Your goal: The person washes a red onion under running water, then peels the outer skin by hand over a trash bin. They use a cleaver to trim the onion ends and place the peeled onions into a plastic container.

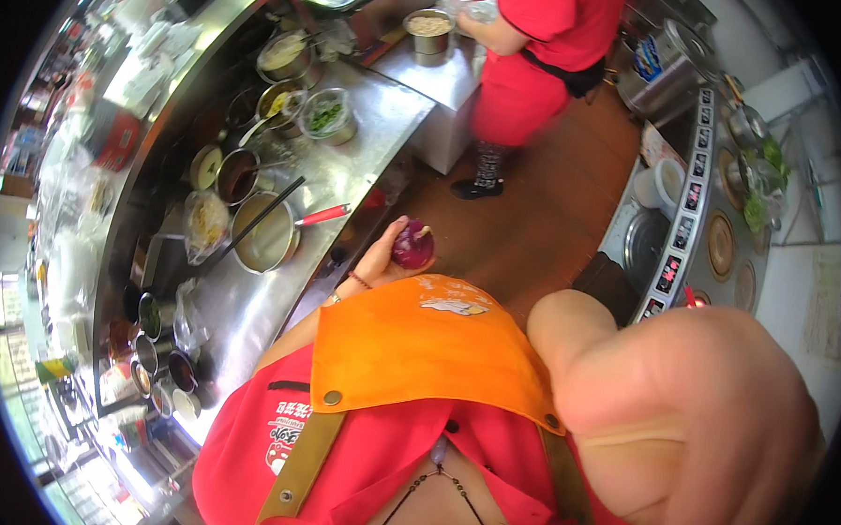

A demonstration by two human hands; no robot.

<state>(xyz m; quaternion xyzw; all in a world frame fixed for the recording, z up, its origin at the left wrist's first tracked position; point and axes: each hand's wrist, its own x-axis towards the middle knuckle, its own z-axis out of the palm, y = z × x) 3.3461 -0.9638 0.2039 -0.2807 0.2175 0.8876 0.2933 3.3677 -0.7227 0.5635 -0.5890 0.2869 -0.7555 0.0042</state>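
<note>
Out in front of me, past the orange apron (431,340), my left hand (377,260) holds a round, dark purple vegetable or fruit (413,248), perhaps a red onion, with a pale stub on it. It is held above the floor, just off the counter's edge. My right hand (689,401) is raised close to the camera and fills the lower right, blurred. Its fingertips run out of clear sight, so whether it holds anything is hidden. Nearest my left hand on the counter is a steel pot (263,238) of pale liquid, with dark chopsticks across it and a red-handled utensil (324,215).
Several tubs stand along the steel counter (391,120), one with chopped greens (325,117). A co-worker in red (534,70) stands ahead beside a steel container (429,34). On the right runs a cooking station (720,244) with round openings; a large steel pot (668,69) stands beyond.
</note>
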